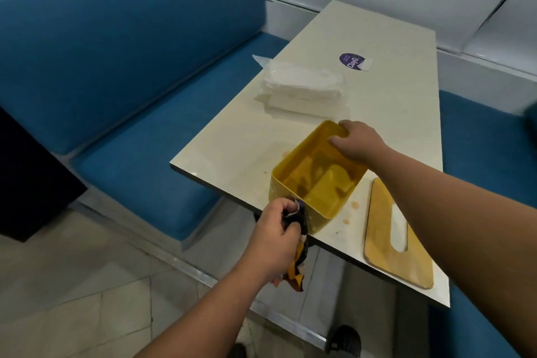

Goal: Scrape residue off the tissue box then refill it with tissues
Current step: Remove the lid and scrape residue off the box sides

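Observation:
An open yellow tissue box (315, 183) stands empty near the front left edge of the cream table (392, 90). My right hand (359, 141) grips the box's far end rim. My left hand (276, 238) is closed on a crumpled dark and orange cloth or wrapper (299, 267), pressed against the box's near outer wall at the table edge. A pack of white tissues (302, 87) lies farther back on the table. The box's wooden lid (395, 235), with its slot, lies flat to the right of the box.
Orange-brown spots (353, 205) mark the table around the box. A purple round sticker (352, 61) sits farther back. Blue bench seats (139, 154) flank the table on both sides, with a tiled floor (72, 299) below. My shoes (344, 340) show beneath.

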